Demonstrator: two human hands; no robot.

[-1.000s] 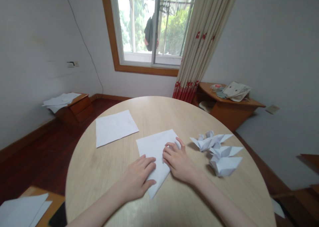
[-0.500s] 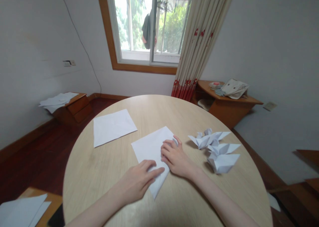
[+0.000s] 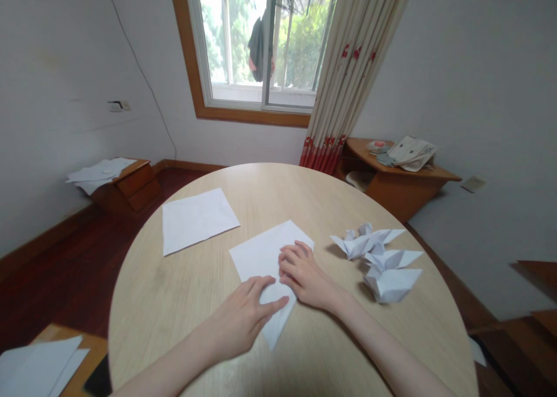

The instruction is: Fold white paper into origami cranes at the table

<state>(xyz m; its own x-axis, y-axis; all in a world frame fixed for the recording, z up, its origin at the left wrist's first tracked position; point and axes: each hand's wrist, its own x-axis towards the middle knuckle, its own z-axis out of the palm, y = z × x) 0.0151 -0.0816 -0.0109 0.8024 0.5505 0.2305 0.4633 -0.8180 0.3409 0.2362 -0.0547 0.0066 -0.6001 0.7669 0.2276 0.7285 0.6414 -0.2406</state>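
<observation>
The left hand [image 3: 241, 313] and right hand [image 3: 304, 278] rest open, not gripping, on a folded sheet of white paper [image 3: 265, 257], which lies under and between them, its point jutting toward the person on the round wooden worktop [image 3: 174, 304], with folded paper models [image 3: 391, 285] off to the right and a flat white sheet [image 3: 195, 220] beyond

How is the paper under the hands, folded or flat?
Folded: the white paper narrows to a point, unlike the rectangular sheet beside it.

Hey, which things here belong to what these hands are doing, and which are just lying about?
Belonging: left hand and right hand on the folded white sheet; flat white sheet; folded paper figures.

Lying about: papers on the low wooden cabinet; beige bag on the corner shelf; papers at lower left.
</observation>
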